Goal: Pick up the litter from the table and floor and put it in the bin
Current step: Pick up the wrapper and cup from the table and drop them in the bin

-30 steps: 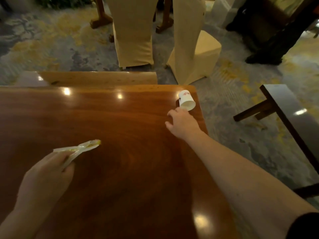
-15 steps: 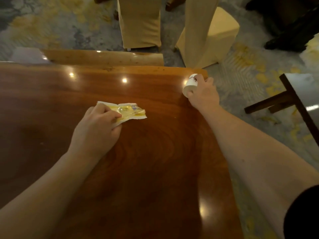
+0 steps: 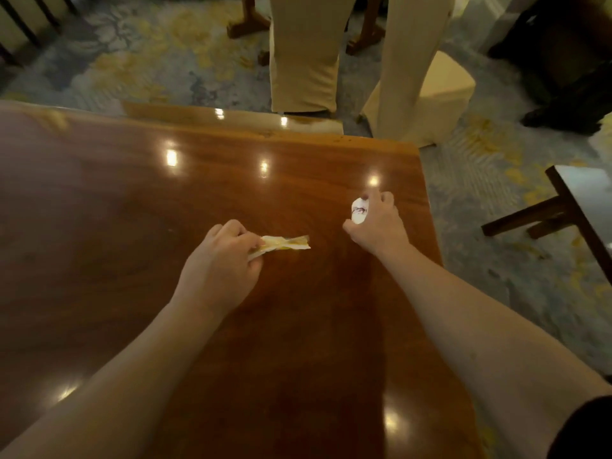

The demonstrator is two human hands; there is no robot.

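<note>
My left hand (image 3: 222, 260) is closed around a crumpled yellow-and-white wrapper (image 3: 288, 243), whose free end sticks out to the right above the glossy wooden table (image 3: 132, 207). To the right, my right hand (image 3: 377, 226) grips a small white paper cup (image 3: 359, 211) with a dark printed mark; only the cup's side shows past my fingers. Both hands hover over the table's middle-right area. No bin is in view.
The table's right edge runs near my right forearm, with patterned carpet (image 3: 490, 180) beyond it. Two cloth-covered chairs (image 3: 304, 51) stand past the far edge. A dark wooden bench (image 3: 569, 207) sits at the right, and dark furniture fills the top right corner.
My right hand has closed on the cup and drawn it back from the table's far right corner toward me. My left hand has moved right and forward with the wrapper.
</note>
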